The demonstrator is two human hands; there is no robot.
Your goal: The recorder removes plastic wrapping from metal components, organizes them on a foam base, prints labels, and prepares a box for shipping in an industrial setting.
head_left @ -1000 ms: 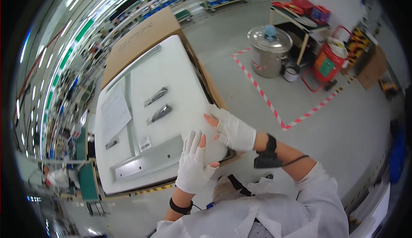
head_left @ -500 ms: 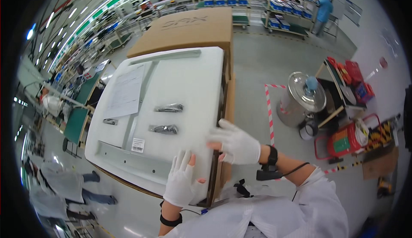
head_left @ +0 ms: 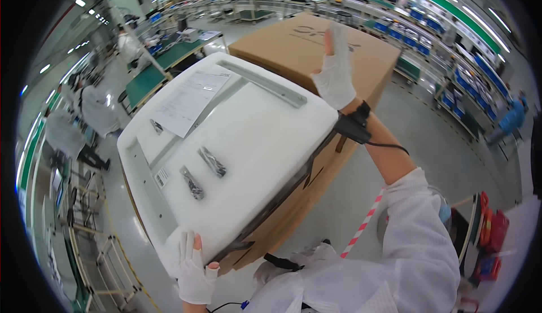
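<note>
My left hand, in a white fingertip-less glove, lies with its fingers stretched out on the near corner of a white foam slab. The slab sits in an open cardboard box. My right hand, gloved alike and slightly blurred, is raised with fingers extended by the slab's far right corner, in front of a closed cardboard box. Neither hand holds anything. On the slab lie a printed paper sheet, two dark items in clear bags and a smaller dark packet beside the sheet.
Green-topped workbenches stand at the far left. People in white coats are at the left, a person in blue at the far right. Red-and-white floor tape and red items lie to the right.
My right hand has moved from the slab's right edge forward to its far corner. My left hand is still on the near part of the slab. The view has swung to the right.
</note>
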